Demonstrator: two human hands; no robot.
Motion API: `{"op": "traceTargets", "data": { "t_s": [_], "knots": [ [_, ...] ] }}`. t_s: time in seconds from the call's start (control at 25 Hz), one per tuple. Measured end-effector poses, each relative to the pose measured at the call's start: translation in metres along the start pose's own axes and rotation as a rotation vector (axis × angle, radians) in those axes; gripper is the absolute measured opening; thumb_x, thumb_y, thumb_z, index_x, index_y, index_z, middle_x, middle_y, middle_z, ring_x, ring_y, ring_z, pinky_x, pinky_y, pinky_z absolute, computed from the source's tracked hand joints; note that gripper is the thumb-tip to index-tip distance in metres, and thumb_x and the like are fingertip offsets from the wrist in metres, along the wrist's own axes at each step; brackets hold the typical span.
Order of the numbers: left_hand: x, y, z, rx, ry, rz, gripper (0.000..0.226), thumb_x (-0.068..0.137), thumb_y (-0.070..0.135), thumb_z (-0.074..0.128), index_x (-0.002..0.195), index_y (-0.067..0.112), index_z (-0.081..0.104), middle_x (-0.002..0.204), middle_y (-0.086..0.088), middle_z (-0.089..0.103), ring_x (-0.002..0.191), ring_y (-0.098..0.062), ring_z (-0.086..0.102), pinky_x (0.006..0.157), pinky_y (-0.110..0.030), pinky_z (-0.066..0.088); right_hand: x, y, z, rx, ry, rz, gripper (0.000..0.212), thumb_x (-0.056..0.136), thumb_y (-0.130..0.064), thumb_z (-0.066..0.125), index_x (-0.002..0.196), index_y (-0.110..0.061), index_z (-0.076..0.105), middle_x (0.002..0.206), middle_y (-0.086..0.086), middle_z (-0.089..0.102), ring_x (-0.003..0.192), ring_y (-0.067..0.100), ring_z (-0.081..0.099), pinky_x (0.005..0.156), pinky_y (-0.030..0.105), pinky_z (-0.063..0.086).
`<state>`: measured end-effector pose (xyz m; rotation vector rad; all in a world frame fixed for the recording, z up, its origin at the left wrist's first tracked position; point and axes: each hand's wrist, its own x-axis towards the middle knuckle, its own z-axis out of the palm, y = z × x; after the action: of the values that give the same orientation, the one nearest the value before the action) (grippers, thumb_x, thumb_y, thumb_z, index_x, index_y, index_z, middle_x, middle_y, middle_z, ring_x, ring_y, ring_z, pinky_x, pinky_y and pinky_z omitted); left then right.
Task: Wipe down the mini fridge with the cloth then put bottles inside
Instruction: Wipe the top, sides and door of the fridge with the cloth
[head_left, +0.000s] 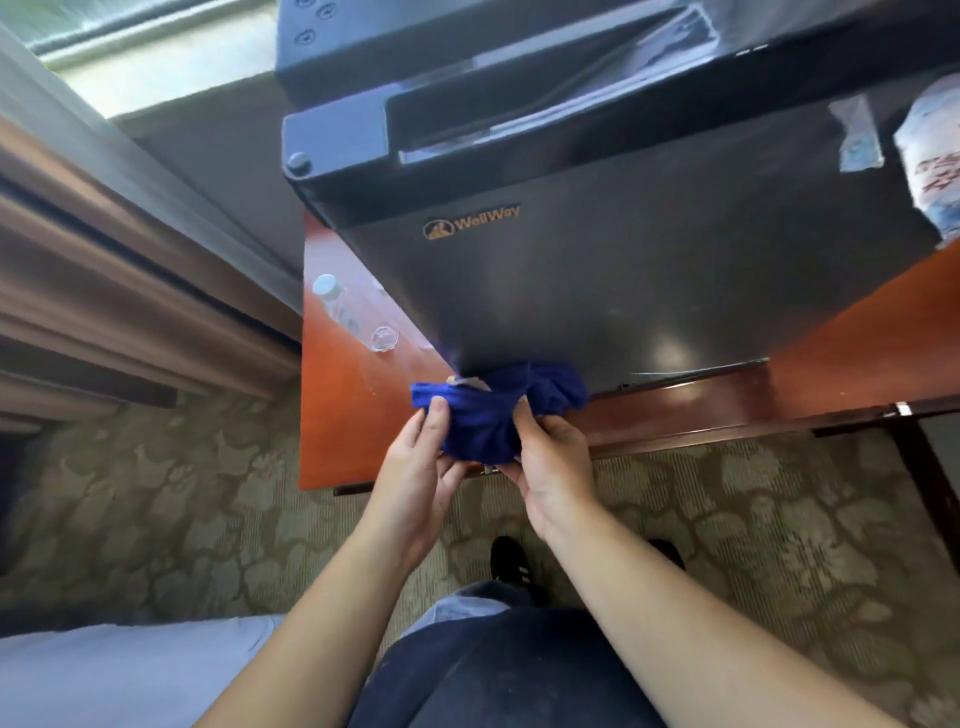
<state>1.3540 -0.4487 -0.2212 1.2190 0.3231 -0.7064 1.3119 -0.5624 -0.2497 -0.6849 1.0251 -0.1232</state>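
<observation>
Dark trousers (519, 675) and two bare forearms fill the bottom of the head view, with black shoes (508, 561) on patterned carpet (753, 519) beyond them.

Both hands are on the blue cloth (483, 423). Left hand (421, 467): thumb on top, fingers curled underneath, pinching the cloth's left end. Right hand (550, 467): same grip, thumb on top, fingers under, pinching further right. The cloth is bunched, not spread flat, and is held between the hands over the near edge of the red-brown desk (337, 431). Its upper part touches the bottom of the mini fridge (623, 260) front, close to the corner on the person's left.

The fridge is black with a gold WellWay logo (471, 227) on the front. It stands on the desk, front facing the person. A piece of pale tape (857, 137) is stuck near its upper right.

A clear bottle (356, 318) with a white cap lies on its side on the desk, just beside the fridge on the person's left. A second, labelled bottle (930, 156) sits at the right edge of the frame beside the fridge. It is partly cut off, so I can't tell if it's upright.

A curtain (130, 270) hangs at far left, and a window (156, 47) is behind the fridge.
</observation>
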Motion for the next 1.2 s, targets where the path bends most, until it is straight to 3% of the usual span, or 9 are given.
{"op": "traceTargets", "data": {
  "t_s": [0.12, 0.28, 0.4, 0.56, 0.64, 0.72, 0.84, 0.96, 1.2],
  "knots": [
    [0.021, -0.026, 0.007, 0.097, 0.023, -0.063, 0.030, 0.099, 0.019, 0.061, 0.128, 0.011, 0.061, 0.122, -0.011, 0.074, 0.117, -0.024, 0.069, 0.095, -0.032, 0.056, 0.025, 0.006, -0.013, -0.074, 0.113, 0.025, 0.021, 0.099, -0.021, 0.067, 0.083, -0.008, 0.069, 0.097, 0.021, 0.076, 0.084, 0.032, 0.075, 0.080, 0.055, 0.063],
    [0.044, -0.062, 0.040, 0.108, 0.028, -0.120, 0.029, 0.099, 0.004, 0.060, 0.128, 0.001, 0.059, 0.124, -0.015, 0.072, 0.114, -0.027, 0.071, 0.090, -0.031, 0.059, 0.058, -0.012, -0.058, 0.047, 0.183, 0.072, 0.005, 0.100, -0.013, 0.064, 0.100, -0.011, 0.068, 0.098, 0.013, 0.074, 0.068, 0.019, 0.076, 0.059, 0.035, 0.063],
    [0.056, -0.089, 0.090, 0.093, 0.076, -0.168, 0.026, 0.097, 0.005, 0.064, 0.122, 0.000, 0.063, 0.119, -0.017, 0.073, 0.102, -0.021, 0.074, 0.079, -0.025, 0.058, 0.079, -0.048, -0.106, 0.068, 0.231, 0.099, 0.016, 0.099, -0.012, 0.065, 0.115, -0.009, 0.066, 0.102, 0.011, 0.075, 0.075, 0.021, 0.077, 0.053, 0.029, 0.061],
    [0.062, -0.126, 0.179, 0.082, 0.107, -0.203, 0.015, 0.094, 0.006, 0.068, 0.109, 0.005, 0.068, 0.107, -0.010, 0.076, 0.089, -0.013, 0.076, 0.072, -0.021, 0.058, 0.097, -0.115, -0.174, -0.005, 0.265, 0.047, 0.005, 0.100, -0.013, 0.064, 0.100, -0.015, 0.068, 0.100, 0.008, 0.075, 0.082, 0.022, 0.075, 0.061, 0.034, 0.062],
    [0.066, -0.144, 0.229, 0.111, 0.102, -0.228, 0.005, 0.094, 0.007, 0.068, 0.097, 0.011, 0.068, 0.105, -0.008, 0.076, 0.083, -0.010, 0.076, 0.068, -0.019, 0.057, 0.106, -0.150, -0.209, -0.031, 0.273, 0.020, 0.013, 0.101, -0.013, 0.061, 0.092, -0.018, 0.068, 0.094, 0.009, 0.075, 0.077, 0.022, 0.075, 0.062, 0.035, 0.062],
    [0.072, -0.158, 0.272, 0.088, 0.104, -0.268, 0.004, 0.095, 0.006, 0.067, 0.097, 0.009, 0.068, 0.108, -0.012, 0.074, 0.079, -0.008, 0.075, 0.066, -0.019, 0.057, 0.113, -0.179, -0.238, -0.046, 0.255, -0.010, 0.011, 0.103, -0.014, 0.060, 0.100, -0.014, 0.070, 0.096, 0.012, 0.075, 0.077, 0.023, 0.074, 0.058, 0.034, 0.064],
    [0.073, -0.175, 0.324, 0.023, 0.083, -0.305, 0.030, 0.097, 0.007, 0.064, 0.126, -0.002, 0.062, 0.128, -0.017, 0.068, 0.107, -0.019, 0.070, 0.091, -0.028, 0.055, 0.122, -0.221, -0.269, -0.039, 0.229, -0.091, 0.023, 0.103, -0.017, 0.059, 0.124, -0.011, 0.068, 0.109, 0.015, 0.073, 0.083, 0.020, 0.073, 0.067, 0.035, 0.065],
    [0.067, -0.182, 0.354, -0.069, 0.021, -0.325, 0.038, 0.099, 0.007, 0.061, 0.137, 0.003, 0.056, 0.138, -0.012, 0.063, 0.130, -0.026, 0.059, 0.110, -0.036, 0.046, 0.125, -0.253, -0.289, -0.088, 0.222, -0.143, 0.016, 0.103, -0.017, 0.059, 0.115, -0.015, 0.069, 0.112, 0.014, 0.072, 0.086, 0.017, 0.072, 0.065, 0.033, 0.064],
    [0.070, -0.169, 0.341, -0.047, 0.047, -0.333, 0.014, 0.099, 0.007, 0.061, 0.109, 0.016, 0.067, 0.117, -0.005, 0.070, 0.108, -0.018, 0.065, 0.095, -0.029, 0.052, 0.113, -0.246, -0.272, -0.284, 0.127, -0.146, 0.014, 0.102, -0.015, 0.061, 0.110, -0.015, 0.072, 0.119, 0.023, 0.073, 0.109, 0.038, 0.072, 0.097, 0.058, 0.057]
  ]
}}
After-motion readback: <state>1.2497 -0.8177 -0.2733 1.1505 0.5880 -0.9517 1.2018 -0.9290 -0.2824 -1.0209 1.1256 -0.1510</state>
